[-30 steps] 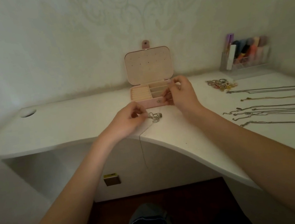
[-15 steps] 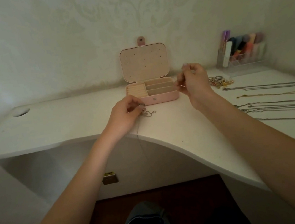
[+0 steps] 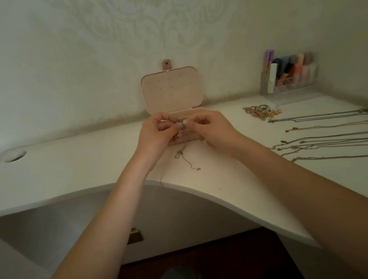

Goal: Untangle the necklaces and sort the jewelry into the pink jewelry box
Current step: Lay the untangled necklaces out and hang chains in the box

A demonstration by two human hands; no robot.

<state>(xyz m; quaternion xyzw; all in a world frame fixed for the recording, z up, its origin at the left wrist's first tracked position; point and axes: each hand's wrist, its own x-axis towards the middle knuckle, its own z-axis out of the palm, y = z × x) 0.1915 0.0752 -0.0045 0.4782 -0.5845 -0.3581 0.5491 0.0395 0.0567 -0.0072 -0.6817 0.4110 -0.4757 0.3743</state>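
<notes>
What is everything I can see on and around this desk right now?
desk: one, white, curved front edge, round hole near its left end
jewelry box: one, pink, lid open and upright, at the back against the wall, partly behind the hands
tangled chain: one, silvery, pinched up between both hands, its tail on the desk in front of the box
straightened necklaces: several, gold and silver, laid in rows on the right
heap of small jewelry: one, mixed colours, behind the rows
clear organizer: one, holding colourful items, back right corner
left hand: pinches the chain
right hand: pinches the chain
</notes>
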